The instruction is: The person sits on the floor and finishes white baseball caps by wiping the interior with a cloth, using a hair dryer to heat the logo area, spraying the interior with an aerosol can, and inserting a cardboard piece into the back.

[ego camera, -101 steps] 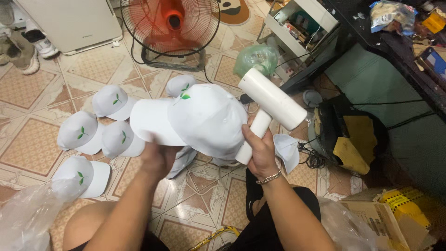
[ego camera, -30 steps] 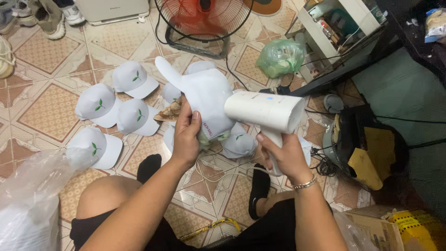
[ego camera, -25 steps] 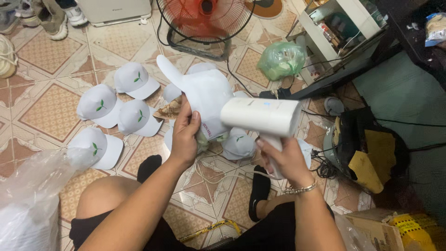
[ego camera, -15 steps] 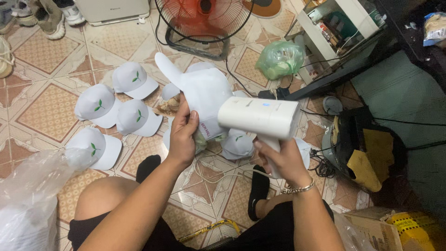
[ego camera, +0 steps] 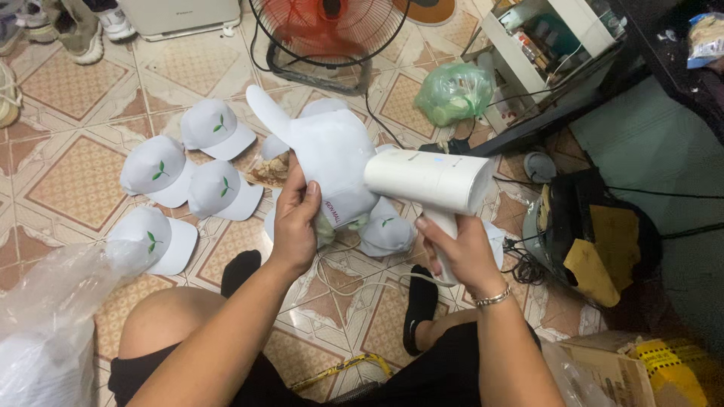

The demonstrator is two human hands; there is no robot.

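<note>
Tiled floor [ego camera: 68, 173] below: left hand [ego camera: 296, 218] pinches cap [ego camera: 332, 158], right hand [ego camera: 460, 252] clasps steamer [ego camera: 426, 181], handle hidden

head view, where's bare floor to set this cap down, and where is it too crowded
Bare tile lies left of the four white caps, toward the shoes, and between them and the fan base. Crowded: beneath the held cap and right of the hair dryer, with cables and bags.

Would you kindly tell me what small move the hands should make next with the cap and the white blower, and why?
Probably turn the white cap slightly in the left hand: the right hand aims the white handheld blower right at one side of the crown, so only that patch is covered, I judge.
</note>
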